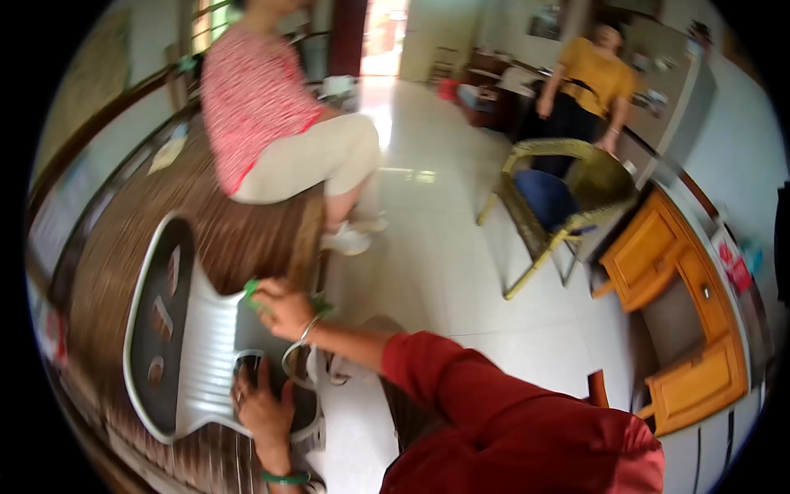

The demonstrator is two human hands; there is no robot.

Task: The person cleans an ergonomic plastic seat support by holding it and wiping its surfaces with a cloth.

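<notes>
A large plastic piece with a white ribbed middle [210,346] and grey rounded ends lies on the wooden bench; I cannot tell its exact kind. My right hand [285,309], with a bangle at the wrist and a red sleeve, is closed around a green cloth [251,290] over the piece's near end. Lower down, my left hand [263,407], with a green bangle at its wrist, lies on the same grey end, fingers spread, beside a dark oval spot. Small label-like patches show on the far grey end.
The slatted wooden bench [107,272] runs along the left, where a person in a red-patterned top [255,107] sits. Another person in yellow [597,74] stands behind a cane chair [535,230]. An orange wooden cabinet [699,379] stands at the right.
</notes>
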